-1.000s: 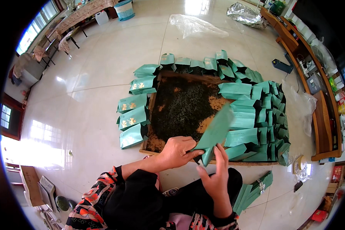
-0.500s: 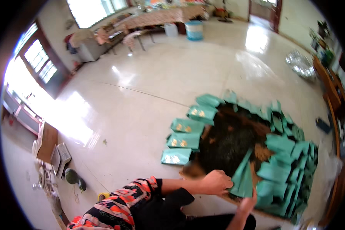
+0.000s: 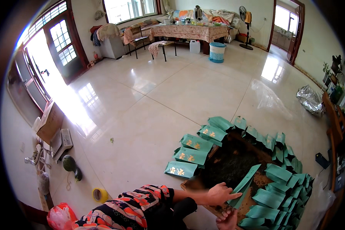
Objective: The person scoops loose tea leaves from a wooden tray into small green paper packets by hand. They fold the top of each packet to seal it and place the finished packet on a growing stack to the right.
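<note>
The green pouch [image 3: 246, 183] in your hands slants over the near part of the wooden tray [image 3: 256, 187], its lower end between your two hands. Your left hand [image 3: 219, 194] grasps it there, index finger stretched along its side. Your right hand [image 3: 227, 220] is just below, fingers curled close to that same end; you cannot tell from here whether they grip it. Dark loose leaves [image 3: 232, 163] cover much of the tray. Along its left side you have pouches with gold motifs [image 3: 191, 156]; more green pouches [image 3: 270, 198] crowd its right side. Well left of the tray are a yellow tape roll [image 3: 100, 195], a dark green gourd [image 3: 69, 163] and a cardboard box [image 3: 51, 122]. Beyond it lie a clear plastic sheet [image 3: 270, 100] and a silver foil bundle [image 3: 309, 100]; farther off stands a cloth-covered table [image 3: 188, 33].
</note>
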### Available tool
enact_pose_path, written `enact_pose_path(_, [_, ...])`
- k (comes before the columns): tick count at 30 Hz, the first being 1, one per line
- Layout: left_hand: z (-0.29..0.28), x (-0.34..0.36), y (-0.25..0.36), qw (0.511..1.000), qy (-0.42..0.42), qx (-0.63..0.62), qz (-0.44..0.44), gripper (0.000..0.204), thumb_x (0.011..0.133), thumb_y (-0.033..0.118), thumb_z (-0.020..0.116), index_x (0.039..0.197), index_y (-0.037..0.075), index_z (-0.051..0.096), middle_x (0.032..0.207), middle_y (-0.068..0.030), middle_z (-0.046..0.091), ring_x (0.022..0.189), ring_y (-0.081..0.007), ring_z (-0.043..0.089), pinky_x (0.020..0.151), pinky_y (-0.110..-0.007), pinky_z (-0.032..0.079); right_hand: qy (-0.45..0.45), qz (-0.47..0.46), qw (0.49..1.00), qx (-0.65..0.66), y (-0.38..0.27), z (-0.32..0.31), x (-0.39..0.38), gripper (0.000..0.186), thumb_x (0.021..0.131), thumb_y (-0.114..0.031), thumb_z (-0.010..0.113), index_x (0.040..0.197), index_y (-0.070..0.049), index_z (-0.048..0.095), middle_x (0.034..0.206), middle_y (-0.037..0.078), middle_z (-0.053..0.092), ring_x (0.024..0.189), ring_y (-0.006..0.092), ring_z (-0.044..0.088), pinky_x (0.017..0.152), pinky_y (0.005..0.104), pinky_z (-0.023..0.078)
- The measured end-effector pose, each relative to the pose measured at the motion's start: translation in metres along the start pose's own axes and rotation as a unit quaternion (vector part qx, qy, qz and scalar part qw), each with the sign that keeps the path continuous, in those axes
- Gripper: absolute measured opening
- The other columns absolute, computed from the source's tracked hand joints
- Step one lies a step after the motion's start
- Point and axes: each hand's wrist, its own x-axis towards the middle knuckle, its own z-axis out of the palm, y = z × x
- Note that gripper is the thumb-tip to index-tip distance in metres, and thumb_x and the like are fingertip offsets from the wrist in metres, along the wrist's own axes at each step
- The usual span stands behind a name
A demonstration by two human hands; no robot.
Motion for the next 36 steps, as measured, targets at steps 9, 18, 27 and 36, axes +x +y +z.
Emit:
enact_pose_path(9, [0.02, -0.011, 0.013, 0.999, 0.003, -0.034, -0.03, 0.063, 0.079, 0.012, 0.053, 0.136, 0.0, 0.027, 0.068, -0.0045, 0.059, 0.062, -0.022, 0.058, 0.065, -0.034, 0.04, -0.073, -0.314, 0.946, -0.034, 0.03, 0.044, 0.015, 0.036, 0.093, -0.021, 0.041, 0.124, -0.004, 0.044, 0.12, 0.013, 0.051, 0.109, 0.0239, 0.051, 0.09, 0.0334, 0.044])
enact_pose_path(18, [0.022, -0.027, 0.041, 0.993, -0.048, -0.09, 0.057, 0.071, 0.08, 0.007, 0.049, 0.14, -0.002, 0.012, 0.056, -0.0077, 0.054, 0.051, -0.0264, 0.055, 0.055, -0.036, 0.042, 0.009, -0.339, 0.903, -0.265, 0.033, 0.083, 0.027, 0.036, 0.092, -0.02, 0.042, 0.124, -0.004, 0.044, 0.12, 0.013, 0.051, 0.109, 0.0242, 0.051, 0.09, 0.0333, 0.044])
enact_pose_path(27, [-0.032, -0.015, 0.037, 0.926, -0.027, -0.376, 0.034, 0.047, 0.088, 0.022, 0.05, 0.133, 0.016, 0.038, 0.059, -0.009, 0.053, 0.053, -0.0268, 0.056, 0.05, -0.036, 0.045, 0.024, -0.324, 0.895, -0.307, 0.034, 0.088, 0.032, 0.037, 0.092, -0.019, 0.043, 0.124, -0.003, 0.044, 0.121, 0.013, 0.051, 0.11, 0.0245, 0.051, 0.09, 0.0333, 0.043])
enact_pose_path(36, [0.014, 0.004, -0.02, 0.87, -0.017, -0.409, -0.275, 0.032, 0.085, 0.036, 0.046, 0.083, 0.004, 0.052, 0.074, -0.0203, 0.058, 0.072, -0.0382, 0.057, 0.064, -0.047, 0.043, 0.025, -0.316, 0.892, -0.323, 0.039, 0.085, 0.025, 0.037, 0.091, -0.019, 0.045, 0.124, -0.003, 0.045, 0.121, 0.013, 0.051, 0.11, 0.0248, 0.051, 0.091, 0.0332, 0.043])
